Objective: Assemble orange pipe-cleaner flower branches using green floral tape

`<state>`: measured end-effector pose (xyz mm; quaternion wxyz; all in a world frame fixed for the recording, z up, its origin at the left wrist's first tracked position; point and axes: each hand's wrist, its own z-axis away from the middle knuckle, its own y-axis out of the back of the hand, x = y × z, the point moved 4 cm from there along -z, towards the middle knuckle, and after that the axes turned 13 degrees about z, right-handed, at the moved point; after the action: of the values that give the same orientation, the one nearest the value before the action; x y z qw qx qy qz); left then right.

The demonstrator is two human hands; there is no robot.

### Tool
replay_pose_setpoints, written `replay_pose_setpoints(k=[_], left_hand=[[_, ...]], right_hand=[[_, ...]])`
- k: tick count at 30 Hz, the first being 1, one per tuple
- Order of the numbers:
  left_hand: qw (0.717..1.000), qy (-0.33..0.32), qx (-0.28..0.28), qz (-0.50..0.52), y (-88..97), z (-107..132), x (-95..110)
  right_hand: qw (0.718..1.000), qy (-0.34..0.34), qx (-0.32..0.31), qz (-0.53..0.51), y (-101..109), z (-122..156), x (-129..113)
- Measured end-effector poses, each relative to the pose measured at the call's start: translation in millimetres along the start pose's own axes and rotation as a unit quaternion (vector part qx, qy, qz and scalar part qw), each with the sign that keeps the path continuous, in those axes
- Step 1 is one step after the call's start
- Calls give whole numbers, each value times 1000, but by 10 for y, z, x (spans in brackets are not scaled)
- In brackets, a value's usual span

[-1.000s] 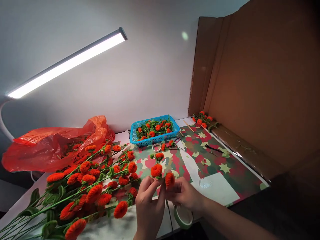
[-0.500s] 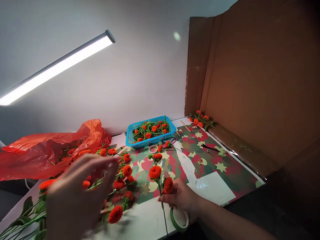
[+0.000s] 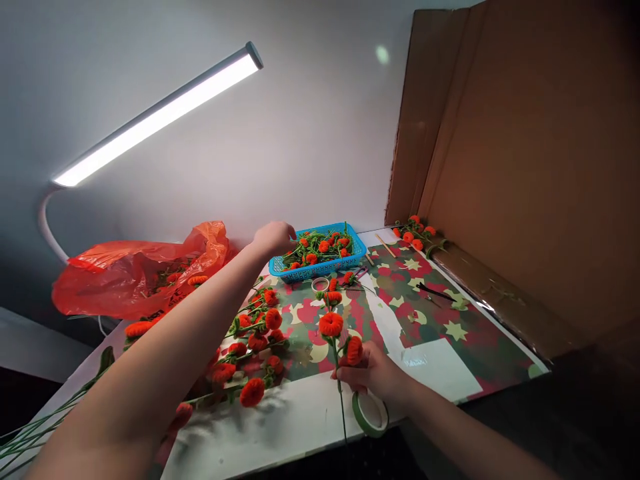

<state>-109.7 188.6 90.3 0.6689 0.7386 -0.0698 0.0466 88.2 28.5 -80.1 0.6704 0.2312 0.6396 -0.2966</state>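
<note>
Grip of right hand [image 3: 374,377] closed round flower stem [image 3: 331,325]; left hand [image 3: 274,237] seemingly touching blue basket [image 3: 320,269], grip unclear.

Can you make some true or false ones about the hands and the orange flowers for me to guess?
1. The left hand is at the blue basket. True.
2. The right hand holds a flower stem. True.
3. The blue basket holds only tape rolls. False: orange flowers with green stems lie in it.
4. The lamp is switched off. False: it glows brightly.
</note>
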Motion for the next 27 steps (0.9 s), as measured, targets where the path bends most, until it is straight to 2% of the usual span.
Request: replay_pose_setpoints(k=[5,13,18,22,27], left_hand=[[993,-41,-100,-38,-248,-247,3],[981,-135,-134,-48,-552,-490,151],[980,-149,-127,-35,-549,-599,94],[978,-169,-120,-1,-564,-621,124],[968,-161,-186,48,-712,-665,186]], right_hand=[[999,-30,8,4,7,14,29],[995,-84,40,-18,8,53,91],[992,-111,45,-38,-20,53,121],[990,-122,40,-55,-43,35,142],[988,-140,28,-55,-24,44,134]])
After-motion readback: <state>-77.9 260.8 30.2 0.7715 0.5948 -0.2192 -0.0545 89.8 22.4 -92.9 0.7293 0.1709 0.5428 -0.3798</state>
